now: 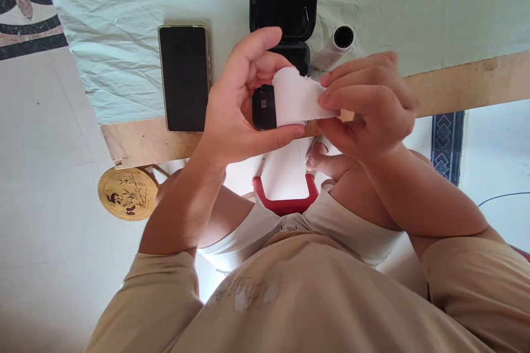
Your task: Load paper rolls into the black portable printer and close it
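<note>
My left hand (236,110) grips a white paper roll (292,96) between thumb and fingers, just above the table's near edge. My right hand (368,105) pinches the roll's loose end, pulled out to the right. Behind the roll lies a black small printer (285,5) with its lid open; its lower part is partly hidden by my hands. A second white roll with a dark core (335,47) lies on the cloth to the printer's right.
A black phone (185,77) lies face up left of the printer on a pale green cloth (124,27) over a wooden table (464,80). Below are a red stool (285,204), my knees, and a round bamboo panda disc (127,194) on the floor.
</note>
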Action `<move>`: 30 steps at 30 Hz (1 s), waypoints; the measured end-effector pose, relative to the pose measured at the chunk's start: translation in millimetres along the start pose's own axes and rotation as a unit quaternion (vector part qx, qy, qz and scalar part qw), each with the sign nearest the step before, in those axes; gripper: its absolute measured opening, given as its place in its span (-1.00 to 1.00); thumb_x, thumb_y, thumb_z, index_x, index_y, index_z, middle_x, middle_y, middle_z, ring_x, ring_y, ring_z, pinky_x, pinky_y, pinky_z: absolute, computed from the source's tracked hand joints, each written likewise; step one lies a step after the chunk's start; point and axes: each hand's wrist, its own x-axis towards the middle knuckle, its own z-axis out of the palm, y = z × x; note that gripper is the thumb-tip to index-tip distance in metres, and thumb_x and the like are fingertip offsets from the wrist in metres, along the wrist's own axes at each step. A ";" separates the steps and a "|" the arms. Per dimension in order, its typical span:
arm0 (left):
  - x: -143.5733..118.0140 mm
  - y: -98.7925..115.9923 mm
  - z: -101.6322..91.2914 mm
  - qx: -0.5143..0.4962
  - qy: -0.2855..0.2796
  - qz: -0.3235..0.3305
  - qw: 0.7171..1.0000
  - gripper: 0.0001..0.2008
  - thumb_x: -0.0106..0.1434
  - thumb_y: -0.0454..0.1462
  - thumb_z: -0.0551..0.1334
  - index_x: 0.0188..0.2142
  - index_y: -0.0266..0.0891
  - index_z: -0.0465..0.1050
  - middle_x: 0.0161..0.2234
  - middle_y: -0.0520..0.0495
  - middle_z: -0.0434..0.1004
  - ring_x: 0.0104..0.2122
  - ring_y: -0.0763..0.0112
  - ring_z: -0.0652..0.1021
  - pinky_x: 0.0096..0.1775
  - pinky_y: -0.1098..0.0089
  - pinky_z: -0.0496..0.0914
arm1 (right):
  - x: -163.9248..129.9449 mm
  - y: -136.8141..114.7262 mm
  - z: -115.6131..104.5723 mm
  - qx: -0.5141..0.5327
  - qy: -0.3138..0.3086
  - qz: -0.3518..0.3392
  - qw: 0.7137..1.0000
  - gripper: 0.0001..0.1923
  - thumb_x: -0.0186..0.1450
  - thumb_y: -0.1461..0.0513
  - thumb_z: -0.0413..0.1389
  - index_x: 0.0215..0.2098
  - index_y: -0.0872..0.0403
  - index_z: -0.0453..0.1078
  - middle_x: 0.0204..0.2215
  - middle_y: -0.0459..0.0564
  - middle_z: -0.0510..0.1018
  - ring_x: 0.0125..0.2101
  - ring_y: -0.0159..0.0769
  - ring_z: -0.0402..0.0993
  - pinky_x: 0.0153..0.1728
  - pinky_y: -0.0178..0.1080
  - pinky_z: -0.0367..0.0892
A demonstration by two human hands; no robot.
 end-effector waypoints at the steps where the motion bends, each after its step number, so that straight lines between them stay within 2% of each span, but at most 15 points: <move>1: -0.4 0.5 -0.3 0.003 0.000 -0.010 1.000 -0.07 -0.40 0.07 0.38 0.01 0.00 0.12 -0.25 -0.02 0.40 -0.26 0.33 0.47 -0.28 0.33 0.37 | -0.3 0.5 -0.5 -0.007 0.000 -0.007 1.000 -0.80 0.09 0.07 0.10 -0.58 -0.02 0.25 -0.60 -0.20 0.40 -0.42 -0.35 0.46 -0.30 -0.12 0.32; 4: -1.2 1.5 0.0 -0.006 -0.005 -0.026 1.000 -0.10 -0.36 0.09 0.37 0.01 -0.01 0.13 -0.25 -0.03 0.42 -0.24 0.32 0.48 -0.25 0.32 0.38 | -0.4 0.8 -1.4 -0.010 0.005 -0.059 0.998 -0.83 0.07 0.05 0.11 -0.51 -0.06 0.28 -0.57 -0.21 0.41 -0.40 -0.36 0.45 -0.30 -0.14 0.30; 10: -0.5 8.1 2.8 -0.078 0.001 0.023 0.997 -0.17 -0.33 0.10 0.35 -0.03 0.00 0.18 -0.28 0.01 0.43 -0.31 0.38 0.50 -0.36 0.38 0.40 | 0.8 -0.4 0.2 -0.035 0.047 -0.117 0.991 -0.90 0.05 0.13 0.12 -0.50 -0.06 0.30 -0.62 -0.24 0.42 -0.49 -0.39 0.45 -0.43 -0.19 0.27; 12: -0.4 16.2 1.2 -0.081 0.002 0.011 0.997 -0.22 -0.30 0.01 0.39 -0.04 -0.02 0.21 -0.26 0.00 0.43 -0.27 0.37 0.48 -0.30 0.36 0.41 | -1.0 1.0 0.6 -0.034 0.053 -0.093 0.994 -0.88 0.03 0.12 0.15 -0.52 -0.05 0.30 -0.63 -0.23 0.40 -0.49 -0.39 0.45 -0.42 -0.18 0.27; 14: -0.1 23.3 -1.1 -0.061 -0.016 -0.088 0.994 -0.35 -0.14 -0.21 0.39 -0.03 -0.10 0.23 -0.18 -0.05 0.42 -0.21 0.37 0.46 -0.16 0.30 0.39 | -4.4 3.7 0.8 -0.025 0.037 -0.034 0.998 -0.83 0.03 0.08 0.14 -0.56 -0.04 0.29 -0.64 -0.20 0.37 -0.47 -0.37 0.44 -0.38 -0.16 0.30; 15: 0.1 25.1 -1.9 -0.066 -0.015 -0.092 0.993 -0.37 -0.12 -0.25 0.38 -0.02 -0.11 0.24 -0.18 -0.05 0.42 -0.22 0.38 0.46 -0.14 0.30 0.38 | -6.4 5.0 1.0 -0.021 0.026 -0.001 0.999 -0.80 0.03 0.05 0.14 -0.58 -0.03 0.28 -0.64 -0.19 0.35 -0.46 -0.35 0.44 -0.36 -0.15 0.31; 17: 0.6 24.7 -2.6 -0.091 -0.014 -0.027 0.995 -0.34 -0.18 -0.22 0.41 -0.04 -0.09 0.27 -0.23 -0.03 0.44 -0.23 0.35 0.47 -0.16 0.28 0.39 | -9.4 6.3 1.5 -0.014 0.012 0.040 0.999 -0.75 0.05 0.02 0.12 -0.60 -0.02 0.27 -0.65 -0.18 0.33 -0.44 -0.34 0.45 -0.34 -0.13 0.32; 19: 0.9 20.1 -2.0 -0.107 0.010 0.054 0.993 -0.31 -0.24 -0.13 0.42 -0.06 -0.03 0.29 -0.28 0.02 0.45 -0.25 0.36 0.48 -0.24 0.33 0.41 | -9.5 4.0 2.0 -0.025 0.018 0.048 0.998 -0.72 0.07 0.00 0.09 -0.63 -0.01 0.26 -0.68 -0.18 0.31 -0.45 -0.34 0.45 -0.35 -0.13 0.32; 21: 0.9 13.4 -1.2 -0.045 -0.017 -0.062 0.997 -0.41 -0.11 -0.19 0.37 -0.04 -0.06 0.29 -0.18 -0.04 0.43 -0.20 0.35 0.48 -0.17 0.28 0.40 | -6.2 -1.8 2.4 -0.049 0.027 0.022 0.998 -0.71 0.10 0.01 0.07 -0.63 -0.01 0.26 -0.69 -0.18 0.32 -0.50 -0.37 0.44 -0.39 -0.15 0.31; 22: 0.9 9.7 -0.9 -0.032 -0.016 -0.057 0.998 -0.44 -0.10 -0.17 0.36 -0.05 -0.06 0.31 -0.17 -0.05 0.43 -0.21 0.34 0.47 -0.18 0.28 0.41 | -3.6 -5.4 2.5 -0.057 0.031 -0.008 0.998 -0.76 0.11 0.04 0.07 -0.61 -0.02 0.28 -0.69 -0.19 0.34 -0.51 -0.39 0.44 -0.42 -0.17 0.29; 23: 1.0 6.3 -0.8 -0.040 0.002 0.023 0.999 -0.41 -0.20 -0.09 0.39 -0.11 -0.05 0.36 -0.20 -0.03 0.45 -0.26 0.36 0.48 -0.25 0.31 0.43 | -0.7 -8.9 2.6 -0.061 0.038 -0.047 0.996 -0.84 0.10 0.09 0.09 -0.56 -0.04 0.31 -0.67 -0.21 0.36 -0.52 -0.41 0.44 -0.45 -0.20 0.27; 24: 1.3 3.5 -0.8 -0.044 0.013 0.065 0.997 -0.36 -0.27 -0.06 0.41 -0.11 -0.02 0.37 -0.21 0.00 0.46 -0.27 0.36 0.48 -0.27 0.32 0.44 | 2.1 -11.8 2.7 -0.056 0.048 -0.091 0.993 -0.94 0.09 0.15 0.12 -0.49 -0.07 0.33 -0.65 -0.22 0.37 -0.53 -0.43 0.44 -0.49 -0.23 0.24; 27: 1.9 4.8 -2.0 -0.021 0.010 0.078 0.997 -0.44 -0.24 -0.08 0.40 -0.17 -0.09 0.45 -0.19 -0.05 0.47 -0.19 0.25 0.47 -0.26 0.29 0.45 | 7.5 -16.0 3.4 -0.025 0.093 -0.183 0.978 -0.74 0.03 0.31 0.16 -0.32 -0.12 0.34 -0.63 -0.25 0.35 -0.53 -0.47 0.43 -0.55 -0.29 0.17; 28: 1.8 9.1 -2.6 -0.036 0.009 0.122 0.992 -0.46 -0.21 -0.05 0.37 -0.17 -0.09 0.46 -0.23 -0.06 0.49 -0.21 0.25 0.48 -0.32 0.31 0.46 | 8.0 -16.3 3.7 -0.021 0.096 -0.192 0.976 -0.71 0.02 0.33 0.16 -0.30 -0.11 0.34 -0.63 -0.25 0.34 -0.52 -0.47 0.43 -0.55 -0.29 0.17; 30: 0.9 20.8 -3.8 -0.021 -0.009 0.038 0.999 -0.57 -0.11 -0.07 0.34 -0.19 0.00 0.45 -0.19 -0.03 0.47 -0.18 0.26 0.48 -0.28 0.28 0.45 | 7.1 -17.3 4.0 -0.018 0.085 -0.188 0.978 -0.72 0.03 0.34 0.16 -0.31 -0.10 0.33 -0.62 -0.25 0.36 -0.51 -0.46 0.43 -0.54 -0.28 0.18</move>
